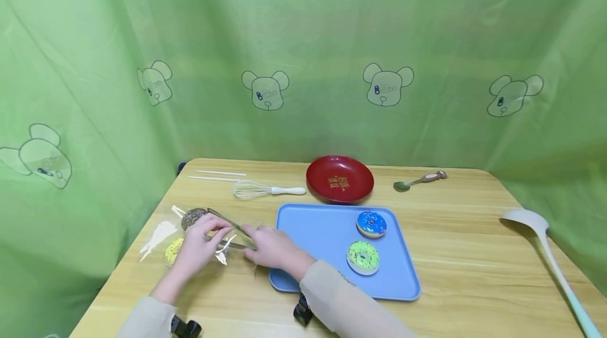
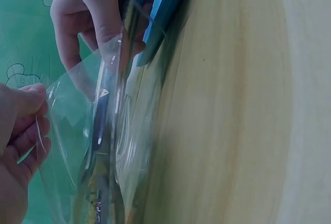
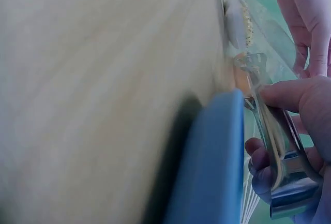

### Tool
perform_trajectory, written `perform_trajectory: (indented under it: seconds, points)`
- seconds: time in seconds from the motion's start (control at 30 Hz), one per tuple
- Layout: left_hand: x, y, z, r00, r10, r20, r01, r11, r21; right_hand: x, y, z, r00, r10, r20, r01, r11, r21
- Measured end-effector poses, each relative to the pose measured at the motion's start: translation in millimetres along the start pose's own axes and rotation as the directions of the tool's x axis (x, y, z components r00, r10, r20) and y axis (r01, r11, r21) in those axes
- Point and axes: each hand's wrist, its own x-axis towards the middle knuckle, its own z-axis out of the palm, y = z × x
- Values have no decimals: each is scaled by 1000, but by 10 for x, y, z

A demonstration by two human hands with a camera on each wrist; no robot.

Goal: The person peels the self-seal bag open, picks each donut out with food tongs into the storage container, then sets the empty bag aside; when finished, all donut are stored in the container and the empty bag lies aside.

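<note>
Only the right wrist view shows the bent end of one pair of tongs [image 3: 289, 164], which the right hand [image 3: 316, 111] grips. In the left wrist view, the left hand [image 2: 16, 133] pinches the edge of one clear bag [image 2: 67, 115]. Only the head view gives four doughnuts [image 1: 172, 248]: two inside the bag, two on one tray [image 1: 313, 227].
</note>
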Motion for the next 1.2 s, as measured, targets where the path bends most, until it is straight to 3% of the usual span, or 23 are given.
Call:
perform_trajectory:
  seconds: [0.3,0.63,1.2]
  points:
    - [-27,-29,-4,1000,-2,9,1,1000,26,29,-20,66,1000,-9,1,9,998,-65]
    - [-38,-57,-13,999,-46,13,45,998,48,-21,12,54,998,-43,-49,40,997,-70]
    - [-31,-37,20,992,-123,39,122,992,29,-399,211,-100,998,-13,-56,15,999,42]
